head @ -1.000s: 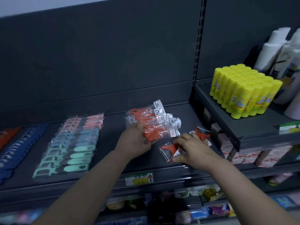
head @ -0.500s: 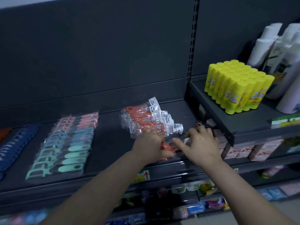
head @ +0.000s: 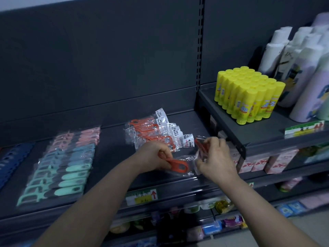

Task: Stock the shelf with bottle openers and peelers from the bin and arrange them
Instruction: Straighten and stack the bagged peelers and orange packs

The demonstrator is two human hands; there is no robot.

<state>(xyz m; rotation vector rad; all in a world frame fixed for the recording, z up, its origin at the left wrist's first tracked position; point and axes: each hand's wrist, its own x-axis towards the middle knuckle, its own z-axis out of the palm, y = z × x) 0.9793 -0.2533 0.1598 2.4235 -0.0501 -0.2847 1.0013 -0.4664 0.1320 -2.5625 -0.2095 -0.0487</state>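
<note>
The big dark shelf [head: 110, 157] holds tools in clear bags. Green and pink peelers [head: 67, 157] lie in rows on the left. Tall white bottles [head: 277, 50] stand far right, with yellow sticks [head: 249, 95] beside them. A pile of orange peelers [head: 151, 134] sits in the middle. Near it, the left hand [head: 154, 155] grips one bagged peeler [head: 178, 165]. The right hand [head: 215, 157] pinches an orange packet [head: 200, 145].

The left arm [head: 99, 202] comes up from the bottom left of the frame and the right arm [head: 261, 202] from the bottom right. The left hand [head: 154, 156] is curled, pinching an orange tool [head: 178, 165]. The right hand [head: 216, 158], beside it, grips a second orange tool [head: 200, 146] with bent fingers.
</note>
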